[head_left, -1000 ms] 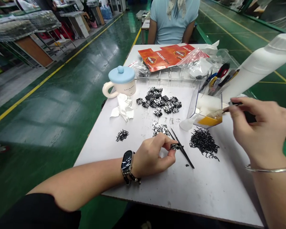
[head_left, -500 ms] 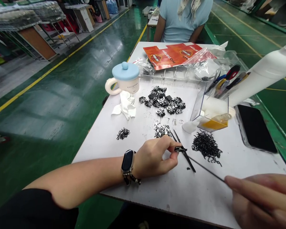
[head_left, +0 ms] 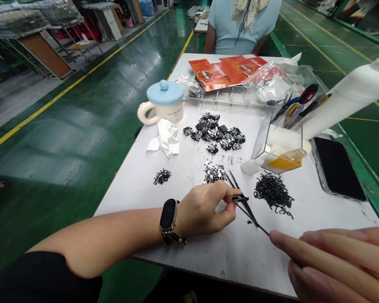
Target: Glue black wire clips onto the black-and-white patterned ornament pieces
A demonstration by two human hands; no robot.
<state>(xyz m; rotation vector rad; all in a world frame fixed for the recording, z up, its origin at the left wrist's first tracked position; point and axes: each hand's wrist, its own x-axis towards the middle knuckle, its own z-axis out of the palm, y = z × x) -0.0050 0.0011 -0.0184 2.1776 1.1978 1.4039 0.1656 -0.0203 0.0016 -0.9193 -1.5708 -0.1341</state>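
Note:
My left hand [head_left: 205,206] pinches a small black-and-metal part [head_left: 240,198] between thumb and forefinger, just above the white table [head_left: 189,246]. Closed around a thin dark rod-like tool [head_left: 264,230], my right hand [head_left: 337,263] is at the lower right. The tool's tip reaches the part; whether it enters it I cannot make out. Black tweezers [head_left: 252,215] lie beneath the part and the tool. Beyond my left hand is a heap of tiny silvery pieces [head_left: 214,173]. A pile of short bent black pieces [head_left: 273,191] lies to the right, a smaller pile [head_left: 162,176] to the left.
Several black-and-silver assemblies [head_left: 213,132] lie mid-table. Around them are a lidded mug [head_left: 169,101], crumpled tissue [head_left: 164,139], a clear tool holder [head_left: 279,141], a white bottle [head_left: 344,97], a phone [head_left: 337,168] and red printed cards [head_left: 227,71]. A person [head_left: 243,29] sits beyond the table.
My right hand has moved left, bringing the rod's tip to the near side of the part. My left hand keeps its pinch and has hardly moved.

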